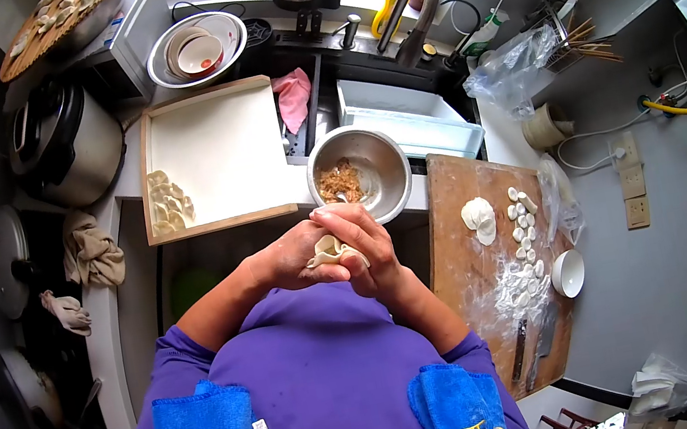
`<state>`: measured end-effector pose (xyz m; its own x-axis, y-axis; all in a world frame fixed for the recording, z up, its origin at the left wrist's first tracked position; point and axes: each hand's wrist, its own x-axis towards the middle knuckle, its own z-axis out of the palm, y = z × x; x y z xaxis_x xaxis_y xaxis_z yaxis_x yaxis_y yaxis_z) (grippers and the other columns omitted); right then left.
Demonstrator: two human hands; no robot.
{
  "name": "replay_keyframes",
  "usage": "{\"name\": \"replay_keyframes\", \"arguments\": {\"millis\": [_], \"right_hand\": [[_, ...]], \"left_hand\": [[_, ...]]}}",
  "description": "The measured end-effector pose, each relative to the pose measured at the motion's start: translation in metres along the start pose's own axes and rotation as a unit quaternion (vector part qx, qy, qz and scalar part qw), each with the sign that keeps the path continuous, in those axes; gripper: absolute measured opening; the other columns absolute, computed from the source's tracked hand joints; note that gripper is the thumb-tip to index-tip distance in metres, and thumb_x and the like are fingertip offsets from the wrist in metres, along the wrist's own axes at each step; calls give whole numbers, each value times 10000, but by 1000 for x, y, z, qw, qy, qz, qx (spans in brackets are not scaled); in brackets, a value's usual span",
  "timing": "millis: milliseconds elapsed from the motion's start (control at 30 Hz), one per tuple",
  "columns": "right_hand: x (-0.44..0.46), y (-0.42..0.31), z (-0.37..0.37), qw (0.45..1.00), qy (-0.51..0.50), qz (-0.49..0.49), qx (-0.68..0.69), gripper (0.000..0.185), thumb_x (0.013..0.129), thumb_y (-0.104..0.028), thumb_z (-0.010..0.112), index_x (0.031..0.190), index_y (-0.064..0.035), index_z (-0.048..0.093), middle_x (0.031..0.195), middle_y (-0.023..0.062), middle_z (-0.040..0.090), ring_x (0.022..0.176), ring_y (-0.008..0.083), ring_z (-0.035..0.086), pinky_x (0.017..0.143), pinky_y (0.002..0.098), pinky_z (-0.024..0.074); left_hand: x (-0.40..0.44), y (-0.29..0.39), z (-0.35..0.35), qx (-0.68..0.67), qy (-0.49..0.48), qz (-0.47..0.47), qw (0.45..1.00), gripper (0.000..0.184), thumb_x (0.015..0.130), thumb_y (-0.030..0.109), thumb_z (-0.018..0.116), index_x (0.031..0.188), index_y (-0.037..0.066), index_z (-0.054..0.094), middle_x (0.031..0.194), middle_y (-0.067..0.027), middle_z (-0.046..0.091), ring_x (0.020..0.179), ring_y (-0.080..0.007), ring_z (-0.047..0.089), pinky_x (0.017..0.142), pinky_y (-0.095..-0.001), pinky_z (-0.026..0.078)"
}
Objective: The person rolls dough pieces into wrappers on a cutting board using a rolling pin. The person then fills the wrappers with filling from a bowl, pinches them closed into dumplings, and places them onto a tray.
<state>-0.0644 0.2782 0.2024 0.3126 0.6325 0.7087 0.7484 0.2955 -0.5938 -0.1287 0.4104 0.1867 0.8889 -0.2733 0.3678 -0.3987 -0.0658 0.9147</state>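
In front of my chest, my left hand (291, 256) and my right hand (372, 246) are closed together around a dumpling (330, 251). Its pale pleated edge shows between the fingers; the rest is hidden. Just beyond the hands sits a metal bowl (387, 147) with minced filling (339, 181) and a utensil partly seen in it. A wooden-rimmed tray (212, 146) at the left bears several finished dumplings (169, 204) in its near left corner. On the wooden board (446, 182) to the right lie stacked dough wrappers (480, 220), small dough pieces (523, 229) and scattered flour.
A white bowl (568, 274) and a knife (544, 337) are on the board's right and near side. Behind are a sink with a faucet (424, 16), a pink cloth (293, 99) and stacked bowls (197, 52). A pressure cooker (65, 144) stands left.
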Motion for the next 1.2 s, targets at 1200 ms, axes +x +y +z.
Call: {"name": "replay_keyframes", "arguments": {"millis": [1200], "right_hand": [[-1,27,139,882,-147,239,377,430,805,-256,294,1024,68,472,1042,174,482,950,240,470,832,322,355]], "left_hand": [[-113,-24,-14,82,359,-97,925,449,843,311,234,655,14,513,590,-96,508,559,-211,500,540,-304,390]]}}
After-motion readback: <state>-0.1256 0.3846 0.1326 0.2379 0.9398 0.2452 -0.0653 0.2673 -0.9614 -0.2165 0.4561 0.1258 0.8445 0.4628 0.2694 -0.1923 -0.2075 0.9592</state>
